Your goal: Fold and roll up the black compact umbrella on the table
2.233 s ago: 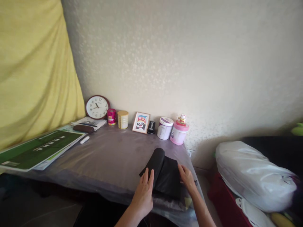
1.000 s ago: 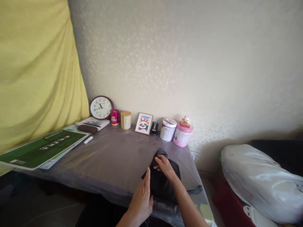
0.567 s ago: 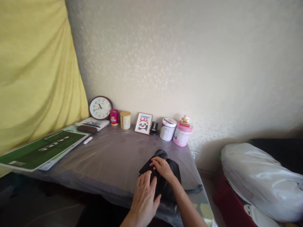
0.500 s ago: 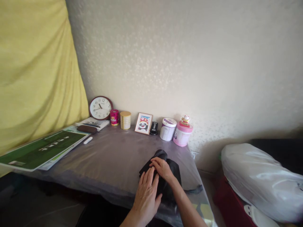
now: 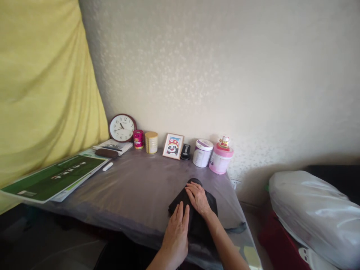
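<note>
A piece of black, smooth fabric (image 5: 180, 199) lies bunched and partly folded near the table's right front corner. It has a rounded far end and pointed side edges; its exact kind I cannot make out. My right hand (image 5: 199, 198) lies over the upper part of the fabric, fingers stretched out and pressing down. Lower and to the left, my left hand (image 5: 177, 228) rests along the near left side, its fingers extended. Both hands cover much of the fabric. A dark strap-like strip (image 5: 237, 228) lies on the table to the right of it.
Along the wall stand a clock (image 5: 122, 128), a pink can (image 5: 138, 139), a yellow-lidded can (image 5: 151, 142), a panda picture frame (image 5: 173, 146) and two tubs (image 5: 202, 153). Green boards (image 5: 64, 176) and a white marker (image 5: 107, 166) lie left. A white plastic bag (image 5: 315, 213) sits beyond the right edge.
My right hand has slid toward the fabric's far end. My left hand has drawn slightly back, so the hands are farther apart. The whole view has shifted a little.
</note>
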The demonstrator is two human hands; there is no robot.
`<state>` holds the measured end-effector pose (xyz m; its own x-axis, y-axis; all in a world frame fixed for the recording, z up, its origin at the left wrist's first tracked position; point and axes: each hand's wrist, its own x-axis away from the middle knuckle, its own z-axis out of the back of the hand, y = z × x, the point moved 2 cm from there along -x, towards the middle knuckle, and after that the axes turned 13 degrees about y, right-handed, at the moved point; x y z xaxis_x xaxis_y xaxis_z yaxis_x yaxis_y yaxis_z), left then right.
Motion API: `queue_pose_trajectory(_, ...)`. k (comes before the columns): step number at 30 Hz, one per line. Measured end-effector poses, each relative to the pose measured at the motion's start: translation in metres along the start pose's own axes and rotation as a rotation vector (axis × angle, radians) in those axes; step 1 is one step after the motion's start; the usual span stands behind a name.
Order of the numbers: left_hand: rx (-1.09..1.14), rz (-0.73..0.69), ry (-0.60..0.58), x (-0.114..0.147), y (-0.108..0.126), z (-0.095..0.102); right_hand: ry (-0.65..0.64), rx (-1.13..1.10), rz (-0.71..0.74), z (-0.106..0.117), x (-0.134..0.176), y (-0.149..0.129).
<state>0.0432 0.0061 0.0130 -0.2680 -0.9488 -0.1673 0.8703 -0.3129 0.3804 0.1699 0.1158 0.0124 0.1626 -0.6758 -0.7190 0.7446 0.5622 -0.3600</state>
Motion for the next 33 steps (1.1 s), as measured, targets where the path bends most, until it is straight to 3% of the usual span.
queue_pose_trajectory(8,0.021,0.034,-0.004,0.000,0.000,0.002,-0.003,0.129,-0.156,-0.018,-0.027,0.039)
queue_pose_trajectory(12,0.030,0.043,-0.010,0.000,-0.001,0.000,0.107,0.107,-0.127,-0.003,-0.023,0.023)
queue_pose_trajectory(17,0.035,0.040,-0.008,0.000,-0.004,-0.005,-0.055,-0.084,0.006,0.002,0.002,-0.007)
queue_pose_trajectory(21,0.050,0.035,0.007,0.000,-0.005,-0.005,0.003,0.007,-0.064,-0.008,-0.002,0.006)
queue_pose_trajectory(26,0.106,0.018,0.044,0.001,-0.010,-0.007,0.189,0.068,-0.295,0.000,-0.010,0.050)
queue_pose_trajectory(31,0.142,-0.004,0.097,0.001,-0.014,-0.009,0.295,0.020,-0.702,0.049,0.027,0.084)
queue_pose_trajectory(33,0.142,-0.012,0.104,0.002,-0.014,-0.007,0.269,-0.072,-0.863,0.066,0.044,0.087)
